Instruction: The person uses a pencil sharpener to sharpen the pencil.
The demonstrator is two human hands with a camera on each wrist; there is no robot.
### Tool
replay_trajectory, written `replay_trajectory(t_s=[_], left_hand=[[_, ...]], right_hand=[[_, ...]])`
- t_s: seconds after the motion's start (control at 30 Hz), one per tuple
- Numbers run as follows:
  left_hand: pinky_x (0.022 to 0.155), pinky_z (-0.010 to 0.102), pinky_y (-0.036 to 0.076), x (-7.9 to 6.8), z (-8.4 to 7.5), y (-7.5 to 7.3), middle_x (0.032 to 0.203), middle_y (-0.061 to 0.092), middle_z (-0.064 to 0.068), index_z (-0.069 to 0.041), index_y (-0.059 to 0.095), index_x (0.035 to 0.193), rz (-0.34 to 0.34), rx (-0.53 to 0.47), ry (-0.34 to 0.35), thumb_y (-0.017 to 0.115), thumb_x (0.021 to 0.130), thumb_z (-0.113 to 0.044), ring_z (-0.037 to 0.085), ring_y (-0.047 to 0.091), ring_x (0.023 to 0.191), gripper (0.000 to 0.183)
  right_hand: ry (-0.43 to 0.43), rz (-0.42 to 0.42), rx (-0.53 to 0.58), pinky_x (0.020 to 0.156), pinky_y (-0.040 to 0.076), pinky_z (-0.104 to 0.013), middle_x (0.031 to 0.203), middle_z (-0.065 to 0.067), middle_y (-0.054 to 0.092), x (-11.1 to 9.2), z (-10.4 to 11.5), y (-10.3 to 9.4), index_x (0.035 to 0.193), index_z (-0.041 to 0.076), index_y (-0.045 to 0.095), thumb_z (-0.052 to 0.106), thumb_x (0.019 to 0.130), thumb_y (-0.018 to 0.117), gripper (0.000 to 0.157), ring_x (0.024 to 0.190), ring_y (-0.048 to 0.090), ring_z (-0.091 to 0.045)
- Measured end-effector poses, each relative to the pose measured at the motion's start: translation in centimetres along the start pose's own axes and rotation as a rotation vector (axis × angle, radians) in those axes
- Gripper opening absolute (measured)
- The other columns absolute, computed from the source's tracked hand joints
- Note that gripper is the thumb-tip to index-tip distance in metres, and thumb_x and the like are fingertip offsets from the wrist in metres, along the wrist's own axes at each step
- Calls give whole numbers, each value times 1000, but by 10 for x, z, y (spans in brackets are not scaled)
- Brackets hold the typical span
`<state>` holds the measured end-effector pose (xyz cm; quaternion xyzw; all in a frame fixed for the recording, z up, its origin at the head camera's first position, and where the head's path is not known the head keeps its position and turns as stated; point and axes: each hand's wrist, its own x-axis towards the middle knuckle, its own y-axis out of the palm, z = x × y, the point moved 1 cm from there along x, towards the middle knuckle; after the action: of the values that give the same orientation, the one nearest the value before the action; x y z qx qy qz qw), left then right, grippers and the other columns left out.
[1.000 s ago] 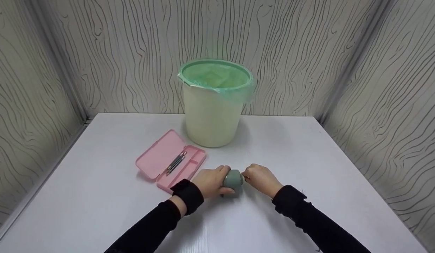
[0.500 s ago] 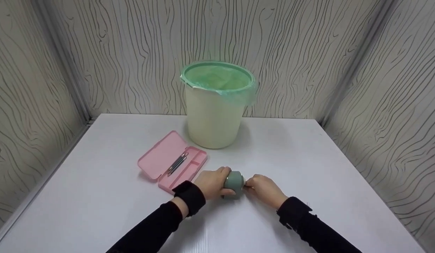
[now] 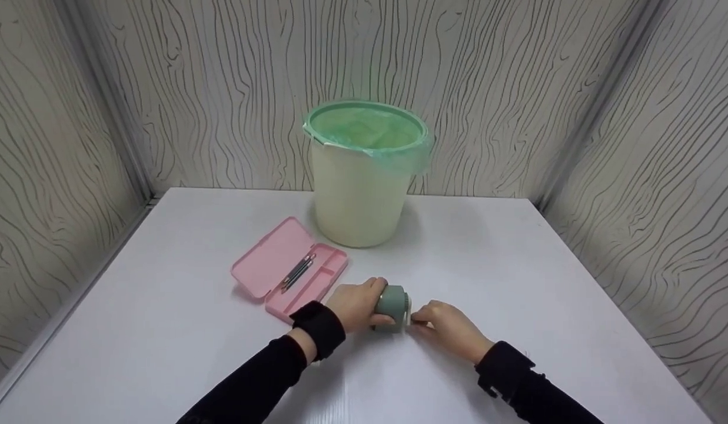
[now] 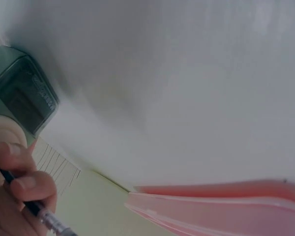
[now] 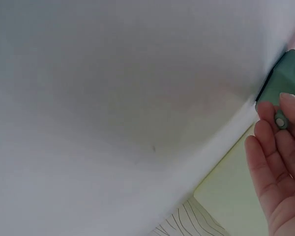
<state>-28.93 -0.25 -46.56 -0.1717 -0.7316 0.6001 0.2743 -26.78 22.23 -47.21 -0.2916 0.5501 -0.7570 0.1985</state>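
A green hand-crank pencil sharpener lies in front of me on the white table, its dark see-through window visible in the left wrist view. My left hand grips the sharpener's left end, thumb on the near side. In the left wrist view its curled fingers also hold a dark pencil with a silvery end, beside the cream round front; its tip is hidden. My right hand pinches the small knob of the pale crank arm on the sharpener's right side.
Beyond my left hand lies an open pink pencil case with several pencils across its hinge side. A tall cream bin with a green rim and liner stands behind. Wood-patterned walls enclose the table's back and sides.
The right hand has moved down toward me with the crank knob, and the crank arm now shows pointing nearer. The left hand keeps its grip on the sharpener.
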Motion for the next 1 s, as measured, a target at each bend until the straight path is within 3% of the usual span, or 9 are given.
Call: replay_trajectory(t_s=[0.63, 1.0], left_hand=[[79, 34, 59, 1, -4, -4, 116, 69, 7, -11, 49, 135, 89, -62, -45, 68, 93, -56, 19, 71, 89, 65], [74, 32, 58, 0, -2, -6, 110, 68, 6, -10, 49, 132, 53, -35, -13, 69, 92, -55, 18, 69, 83, 63]], right_hand=[[-80, -40, -34, 73, 56, -27, 88, -2, 75, -12, 11, -16, 101, 5, 77, 6, 93, 72, 10, 82, 67, -15], [-99, -79, 27, 75, 55, -27, 92, 0, 75, -2, 14, -40, 103, 8, 75, 9, 98, 67, 10, 85, 65, -14]])
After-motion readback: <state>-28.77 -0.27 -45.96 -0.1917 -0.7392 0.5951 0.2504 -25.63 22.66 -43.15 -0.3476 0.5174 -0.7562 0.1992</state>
